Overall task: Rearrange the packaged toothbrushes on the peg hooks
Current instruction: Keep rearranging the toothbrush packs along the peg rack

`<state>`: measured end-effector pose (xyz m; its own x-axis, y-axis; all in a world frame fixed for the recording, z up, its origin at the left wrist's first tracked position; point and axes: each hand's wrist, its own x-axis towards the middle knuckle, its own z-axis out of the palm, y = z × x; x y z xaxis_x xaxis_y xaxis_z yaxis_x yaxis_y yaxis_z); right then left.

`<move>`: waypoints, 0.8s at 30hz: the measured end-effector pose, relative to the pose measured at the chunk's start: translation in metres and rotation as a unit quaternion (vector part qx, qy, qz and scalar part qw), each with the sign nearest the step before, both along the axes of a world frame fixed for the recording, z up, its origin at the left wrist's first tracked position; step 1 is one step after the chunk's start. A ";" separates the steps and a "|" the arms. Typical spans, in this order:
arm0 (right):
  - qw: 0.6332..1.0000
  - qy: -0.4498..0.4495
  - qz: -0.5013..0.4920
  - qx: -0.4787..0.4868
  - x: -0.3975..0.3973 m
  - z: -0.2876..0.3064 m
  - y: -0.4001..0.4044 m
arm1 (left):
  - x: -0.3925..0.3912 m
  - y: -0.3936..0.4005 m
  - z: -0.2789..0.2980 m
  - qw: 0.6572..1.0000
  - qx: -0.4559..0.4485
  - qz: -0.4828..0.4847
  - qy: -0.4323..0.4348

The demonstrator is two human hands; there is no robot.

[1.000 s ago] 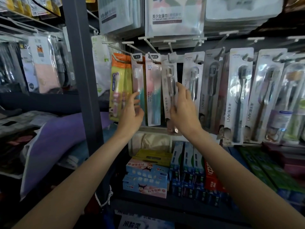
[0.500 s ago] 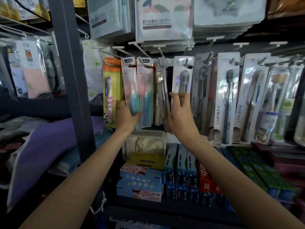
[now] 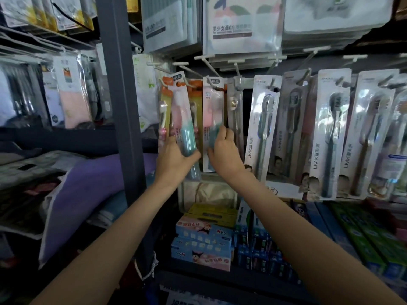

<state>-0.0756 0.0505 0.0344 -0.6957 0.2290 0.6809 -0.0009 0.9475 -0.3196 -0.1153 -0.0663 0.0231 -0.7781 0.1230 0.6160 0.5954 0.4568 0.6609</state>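
Meanwhile the left hand (image 3: 176,160), which a moment before had only rested against the lower part of the pink-and-teal pack (image 3: 184,126), gripped that pack low down, thumb across the front, and the pack stood tilted, its top swung left over the orange packs (image 3: 165,106) behind it. Whether its hang hole was on a peg or free of it could not be told; the top sat close by the hook (image 3: 187,81). The right hand (image 3: 224,150) had left the slim clear pack (image 3: 234,115) it was touching half a second earlier and come across to the second pink pack (image 3: 212,119), its curled fingers closing on that pack's lower right edge, over the teal handle. That pack hung straight from its own peg. The grey LMK pack (image 3: 262,128) and the row to the right hung untouched, with toothpaste boxes (image 3: 202,241) on the shelf below. By my reading, the work had shifted from the clear pack to the two matching pink ones, most likely to lift or regroup them together, and the rearranging looked only partly done. The tilted pack seemed the one liable to slip or snag.
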 end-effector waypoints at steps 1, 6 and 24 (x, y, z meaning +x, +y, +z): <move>1.000 -0.005 -0.008 -0.012 -0.004 -0.001 0.000 | 0.001 -0.001 0.000 1.000 -0.005 -0.002 0.001; 0.993 0.020 -0.011 -0.118 -0.014 0.001 0.004 | 0.009 -0.012 0.003 1.000 -0.022 -0.019 0.008; 0.996 -0.023 -0.060 0.062 0.043 0.048 0.020 | 0.025 -0.002 0.011 0.996 0.045 -0.074 -0.034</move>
<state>-0.0326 0.0700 0.0824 -0.6994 0.2283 0.6773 0.1270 0.9722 -0.1966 -0.0905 -0.0682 0.0338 -0.7955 0.1848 0.5771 0.6046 0.3045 0.7360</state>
